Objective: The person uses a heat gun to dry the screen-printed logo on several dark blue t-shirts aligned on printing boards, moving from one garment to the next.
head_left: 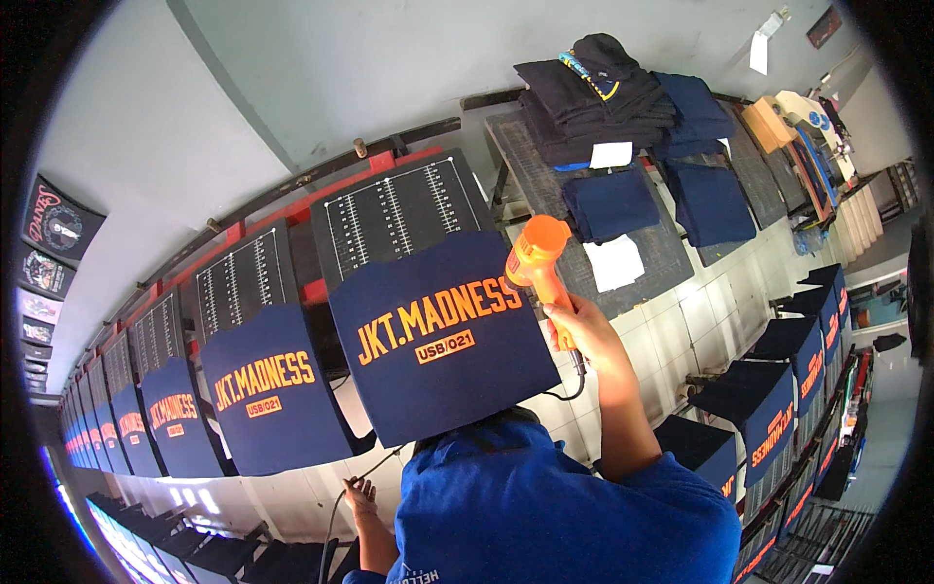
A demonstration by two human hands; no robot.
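Note:
My right hand (590,336) is wrapped round the handle of an orange heat gun (538,251). The gun's wide head hangs over the right edge of the nearest navy shirt (443,380), close to its orange print. That shirt is spread on a black printing board (404,209) with white ruler marks. Below and left of it, my left hand (360,498) has its fingers closed on a black power cord (336,516). A cord also runs from the base of the gun's handle.
More boards with navy printed shirts (263,380) run in a row to the left, on a red frame (313,292). Folded dark garments (608,204) and white paper (615,263) lie on a grey table behind. Another row of shirts (769,399) stands at right.

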